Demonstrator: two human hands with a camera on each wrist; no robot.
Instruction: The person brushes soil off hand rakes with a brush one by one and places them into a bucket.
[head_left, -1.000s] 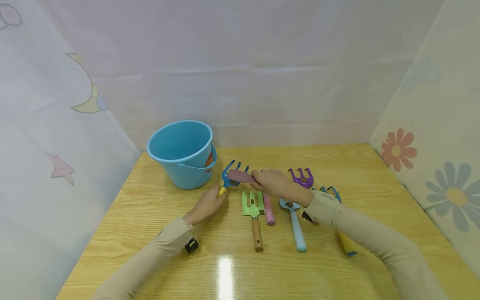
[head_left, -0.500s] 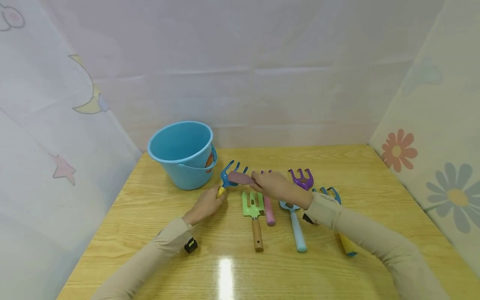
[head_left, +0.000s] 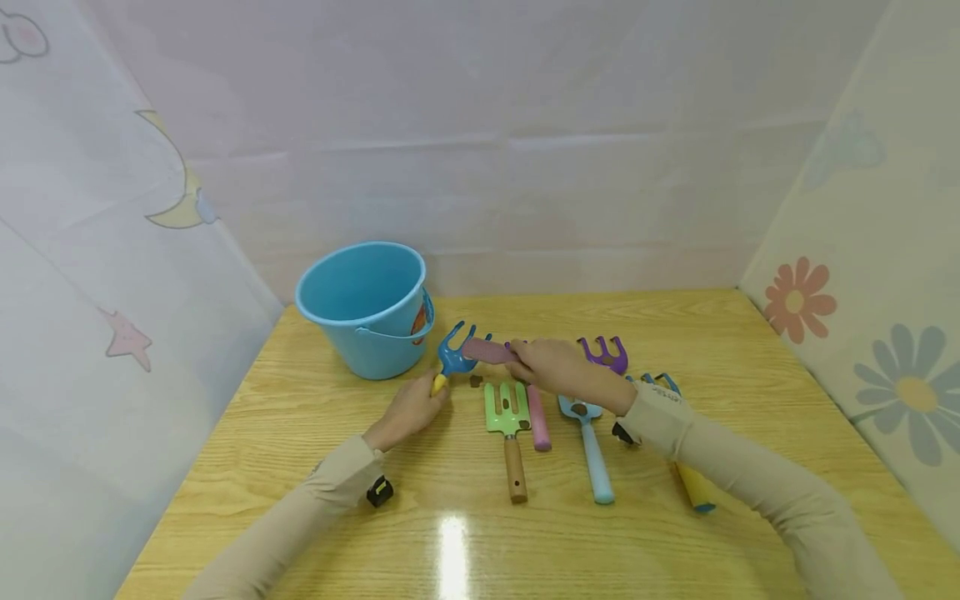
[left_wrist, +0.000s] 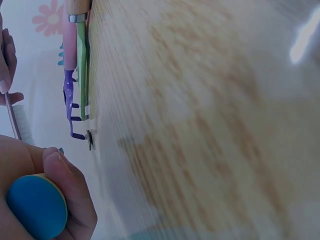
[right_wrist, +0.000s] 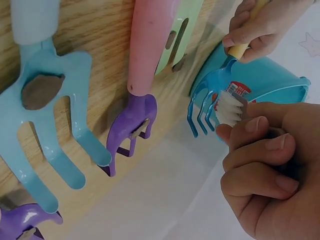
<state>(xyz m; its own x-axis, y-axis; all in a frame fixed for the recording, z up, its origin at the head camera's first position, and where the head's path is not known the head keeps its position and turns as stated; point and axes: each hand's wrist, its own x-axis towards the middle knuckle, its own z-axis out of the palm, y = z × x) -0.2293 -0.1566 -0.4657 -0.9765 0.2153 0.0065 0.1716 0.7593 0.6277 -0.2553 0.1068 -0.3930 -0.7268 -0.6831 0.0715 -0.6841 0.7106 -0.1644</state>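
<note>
My left hand (head_left: 411, 410) grips the yellow handle of a blue hand rake (head_left: 454, 360), tines raised and pointing away. The handle's blue end cap (left_wrist: 37, 206) fills the fist in the left wrist view. In my right hand (head_left: 553, 367) is a pink-backed brush (head_left: 487, 351); its white bristles (right_wrist: 229, 108) face the rake's head, and I cannot tell whether they touch. A small brown piece (head_left: 476, 381) shows just below the rake head. Nearest beneath the hands lie a green hand fork (head_left: 507, 408) with a wooden handle and a purple rake with a pink handle (head_left: 539, 421).
A light blue bucket (head_left: 378, 346) stands at the back left. To the right lie a light blue rake (head_left: 595, 458), another purple rake (head_left: 606, 357) and a second blue rake with a yellow handle (head_left: 693, 487), partly under the right arm. Brown patches (right_wrist: 43, 92) mark several tools.
The brown piece seen on the held rake's head is gone from there, and one now shows below it. The rake has shifted slightly left, the brush slightly right.
</note>
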